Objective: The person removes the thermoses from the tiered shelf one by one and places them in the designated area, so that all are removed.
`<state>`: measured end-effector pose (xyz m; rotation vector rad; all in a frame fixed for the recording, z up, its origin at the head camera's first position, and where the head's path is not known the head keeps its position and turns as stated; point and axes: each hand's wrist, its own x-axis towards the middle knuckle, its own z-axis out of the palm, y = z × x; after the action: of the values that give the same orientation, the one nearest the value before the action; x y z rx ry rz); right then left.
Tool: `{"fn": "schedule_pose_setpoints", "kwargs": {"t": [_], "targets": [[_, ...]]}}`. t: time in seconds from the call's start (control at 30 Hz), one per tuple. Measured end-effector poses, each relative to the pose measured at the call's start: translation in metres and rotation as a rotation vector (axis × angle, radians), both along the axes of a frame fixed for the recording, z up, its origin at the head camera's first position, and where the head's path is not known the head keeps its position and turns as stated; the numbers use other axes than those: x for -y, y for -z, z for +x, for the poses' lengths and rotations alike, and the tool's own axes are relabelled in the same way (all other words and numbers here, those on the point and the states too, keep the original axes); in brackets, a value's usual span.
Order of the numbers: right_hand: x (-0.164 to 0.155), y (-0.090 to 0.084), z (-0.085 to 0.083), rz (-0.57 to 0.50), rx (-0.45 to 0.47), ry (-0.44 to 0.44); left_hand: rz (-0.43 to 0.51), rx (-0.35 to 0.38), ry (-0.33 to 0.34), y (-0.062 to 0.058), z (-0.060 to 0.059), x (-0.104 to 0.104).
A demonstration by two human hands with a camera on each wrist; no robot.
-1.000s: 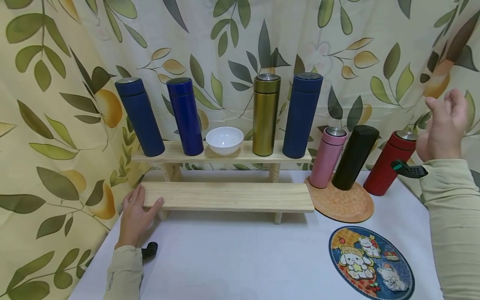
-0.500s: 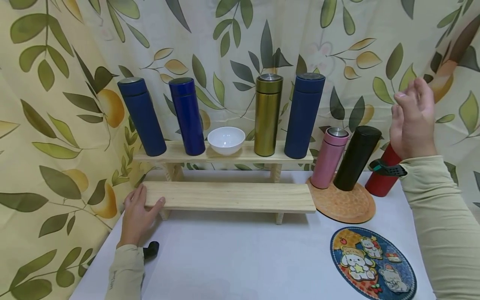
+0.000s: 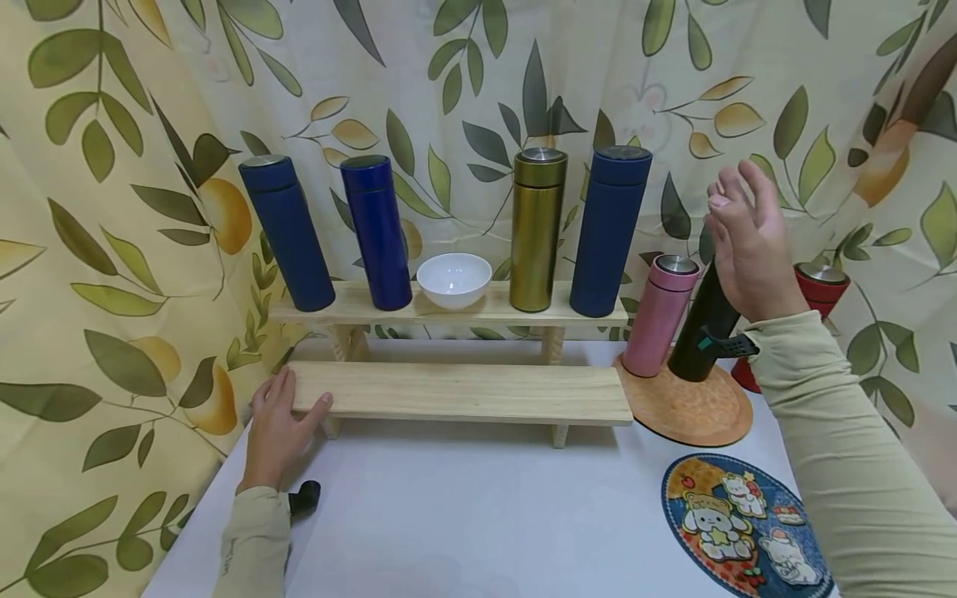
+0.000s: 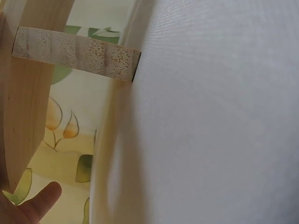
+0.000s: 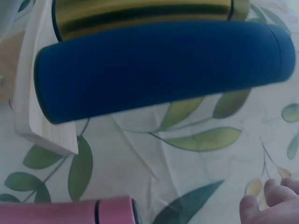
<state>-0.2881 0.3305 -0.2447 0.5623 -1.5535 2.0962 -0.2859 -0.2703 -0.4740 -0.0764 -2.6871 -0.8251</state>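
Up at head height, the right hand (image 3: 751,241) hangs in the air with its fingers loosely spread, holding nothing. It sits in front of the black flask (image 3: 703,332), hiding that flask's top. From the right wrist view only a few fingertips (image 5: 273,205) show at the bottom corner, cut off by the frame.

Just left of the hand stands a pink flask (image 3: 658,316), sharing a round cork mat (image 3: 691,411) with the black one. A red flask (image 3: 818,286) stands behind the forearm, which covers most of its body. Left of the pink flask, a dark blue flask (image 3: 609,232) stands at the right end of the upper shelf (image 3: 449,311), beside a gold flask (image 3: 537,228). Further left on that shelf are a white bowl (image 3: 453,279) and two more blue flasks (image 3: 377,232).

Down on the table (image 3: 478,515), the left hand (image 3: 278,432) rests flat on the left end of the lower shelf (image 3: 459,392), fingers straight on top and thumb at the front edge. The left wrist view shows only a thumb tip, wood and blurred cloth.

A round cartoon mat (image 3: 748,523) lies at the lower right, partly cut off by the frame.
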Motion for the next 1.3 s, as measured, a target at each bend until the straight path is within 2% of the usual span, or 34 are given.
{"fn": "schedule_pose_setpoints", "kwargs": {"t": [0.23, 0.67, 0.83, 1.0, 1.3], "targets": [[0.018, 0.005, -0.008, 0.093, 0.046, -0.033, 0.002, -0.003, 0.000, 0.000, 0.000, 0.000], [0.048, 0.010, -0.022, 0.281, 0.164, 0.012, 0.002, 0.000, -0.004, 0.001, 0.000, 0.000], [0.062, 0.010, -0.030, 0.294, 0.177, 0.038, -0.001, 0.007, -0.008, -0.001, 0.000, -0.001], [0.076, 0.009, -0.036, 0.259, 0.192, 0.073, 0.001, 0.015, -0.008, -0.001, 0.001, -0.001], [0.082, 0.016, -0.047, 0.305, 0.317, 0.192, -0.003, 0.019, -0.011, 0.000, 0.001, -0.001]]}}
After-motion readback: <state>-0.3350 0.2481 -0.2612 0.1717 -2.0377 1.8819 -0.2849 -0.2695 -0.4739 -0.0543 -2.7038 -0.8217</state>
